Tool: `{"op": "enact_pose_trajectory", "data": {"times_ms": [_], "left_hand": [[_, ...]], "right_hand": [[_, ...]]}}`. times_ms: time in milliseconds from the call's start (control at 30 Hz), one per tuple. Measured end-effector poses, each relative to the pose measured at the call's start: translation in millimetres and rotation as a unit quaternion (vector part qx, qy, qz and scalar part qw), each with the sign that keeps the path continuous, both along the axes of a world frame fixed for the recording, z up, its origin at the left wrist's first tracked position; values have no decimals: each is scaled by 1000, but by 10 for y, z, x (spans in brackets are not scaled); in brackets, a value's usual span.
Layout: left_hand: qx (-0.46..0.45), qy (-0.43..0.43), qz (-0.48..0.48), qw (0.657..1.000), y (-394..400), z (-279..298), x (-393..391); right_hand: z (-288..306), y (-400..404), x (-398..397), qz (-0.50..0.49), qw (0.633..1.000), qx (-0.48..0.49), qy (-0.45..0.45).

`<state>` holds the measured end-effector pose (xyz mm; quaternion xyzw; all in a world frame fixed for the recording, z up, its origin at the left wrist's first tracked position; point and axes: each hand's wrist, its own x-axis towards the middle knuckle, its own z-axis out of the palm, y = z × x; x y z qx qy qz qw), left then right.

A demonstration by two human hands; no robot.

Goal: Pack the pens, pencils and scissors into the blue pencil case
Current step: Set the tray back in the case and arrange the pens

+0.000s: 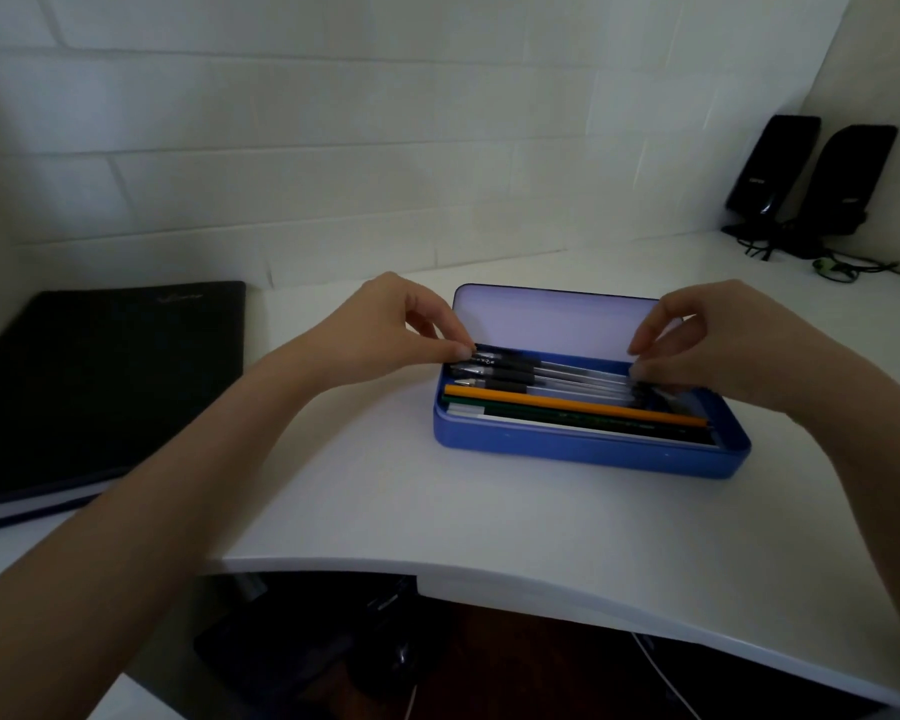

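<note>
The blue pencil case (583, 450) lies open on the white desk, its pale lid (552, 319) standing up at the back. Inside lie several clear pens with black grips (557, 379), an orange pencil (583, 406) and a dark green pencil (593, 421) along the front. My left hand (385, 324) pinches the pens' left ends at the case's left edge. At the right end of the case my right hand (713, 345) pinches the pens' other ends. I see no scissors.
A black notebook (100, 376) lies at the left of the white desk (489, 511). Two black speakers (811, 174) with cables stand at the back right corner. A tiled wall runs behind. The desk's curved front edge is near me, with dark items below it.
</note>
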<state>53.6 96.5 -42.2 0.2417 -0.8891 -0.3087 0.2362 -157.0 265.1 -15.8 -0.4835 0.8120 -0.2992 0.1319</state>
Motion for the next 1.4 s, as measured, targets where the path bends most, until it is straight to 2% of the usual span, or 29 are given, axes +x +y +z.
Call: {"op": "enact_pose_trajectory", "data": {"times_ms": [300, 667, 1100, 1400], "left_hand": [[-31, 10, 5, 999, -6, -18, -10], [-45, 4, 5, 999, 5, -30, -15], [-26, 10, -5, 1000, 39, -1, -3], [-22, 10, 0, 1000, 32, -1, -2]], "right_hand": [[-107, -91, 30, 17, 998, 3, 61], [-10, -29, 48, 52, 998, 4, 41], [67, 81, 5, 62, 992, 85, 76], [68, 78, 76, 72, 990, 87, 86]]}}
